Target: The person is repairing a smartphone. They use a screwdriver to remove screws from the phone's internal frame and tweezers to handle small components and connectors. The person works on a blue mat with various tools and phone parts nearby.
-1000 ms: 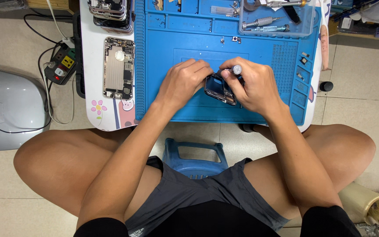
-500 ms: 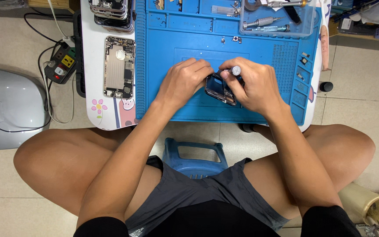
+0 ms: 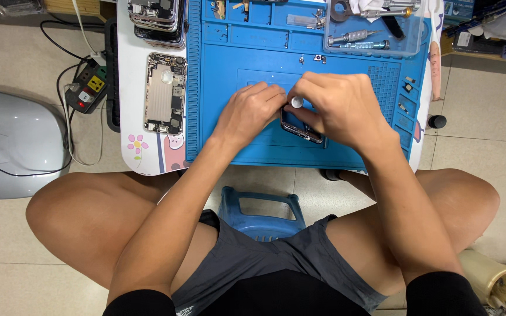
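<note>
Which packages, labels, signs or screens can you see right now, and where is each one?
Clear plastic tray: top right of the blue mat, rectangular, holding metal tools.
Cartoon stickers: white table's front edge, left of the mat, a pink flower and a pink figure.
Power strip: floor at left, dark, with yellow and red labels.
No lit screen shows.

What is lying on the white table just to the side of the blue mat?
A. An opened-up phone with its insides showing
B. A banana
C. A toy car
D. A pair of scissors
A: an opened phone body, its metal parts and circuit bits showing, lies flat on the white table beside the blue mat, apart from both hands.
</note>
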